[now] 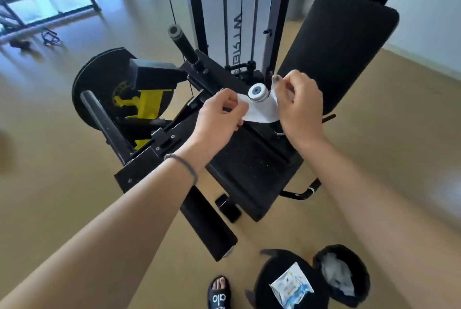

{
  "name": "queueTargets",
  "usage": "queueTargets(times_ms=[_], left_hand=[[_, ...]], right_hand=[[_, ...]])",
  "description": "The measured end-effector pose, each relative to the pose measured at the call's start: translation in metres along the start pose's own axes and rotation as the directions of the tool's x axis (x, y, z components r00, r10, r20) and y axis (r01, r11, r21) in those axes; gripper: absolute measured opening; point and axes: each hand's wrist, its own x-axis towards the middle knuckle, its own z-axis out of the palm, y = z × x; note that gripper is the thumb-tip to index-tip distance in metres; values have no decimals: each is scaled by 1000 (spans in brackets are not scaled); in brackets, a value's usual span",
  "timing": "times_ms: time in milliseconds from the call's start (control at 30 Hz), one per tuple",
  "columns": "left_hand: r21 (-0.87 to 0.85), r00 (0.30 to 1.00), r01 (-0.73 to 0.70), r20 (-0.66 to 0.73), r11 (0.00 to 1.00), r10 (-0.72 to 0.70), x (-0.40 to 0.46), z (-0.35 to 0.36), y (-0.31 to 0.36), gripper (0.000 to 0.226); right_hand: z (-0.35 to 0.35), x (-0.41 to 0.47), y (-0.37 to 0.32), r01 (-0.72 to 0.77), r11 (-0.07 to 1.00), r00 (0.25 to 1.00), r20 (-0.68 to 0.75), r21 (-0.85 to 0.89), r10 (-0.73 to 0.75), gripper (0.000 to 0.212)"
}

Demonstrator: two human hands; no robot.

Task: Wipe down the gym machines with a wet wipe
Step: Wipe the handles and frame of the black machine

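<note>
1. While your left hand pinches one end of the wet wipe, your right hand pinches the other.
2. You hold the wipe looped round the machine's white-capped handle end, above the black seat.
3. Near your sandalled foot, a wipes packet lies beside a small bin.

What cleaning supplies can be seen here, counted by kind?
Wet wipe in use: 1, the white wet wipe draped round the handle end cap, pinched by the left hand and right hand.
Wipe packets: 1, the wet wipe packet lying below.
Bins: 1, the black bin holding crumpled wipes.
Total: 3
</note>
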Motion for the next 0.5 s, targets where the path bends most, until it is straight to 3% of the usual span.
queueTargets(times_ms=[233, 267, 367, 433, 500], left_hand=[[-265, 994, 24, 109, 964, 6, 12, 11, 7, 7], [-296, 994, 41, 107, 954, -10, 11, 11, 8, 12], [-316, 995, 63, 92, 947, -36, 10, 12, 10, 24], [-260, 994, 44, 109, 965, -16, 13, 12, 11, 23], [-242, 990, 49, 138, 969, -16, 15, 9, 15, 17]], right_hand=[[11, -4, -5, -233, 906, 962, -223, -353, 160, 45], [11, -6, -10, -254, 912, 957, -223, -321, 188, 43], [20, -17, -27, -359, 933, 921, -168, -14, 352, 38], [21, -27, -35, -334, 940, 920, -190, 72, 342, 37], [19, -37, -40, -299, 935, 937, -125, 191, 325, 34]])
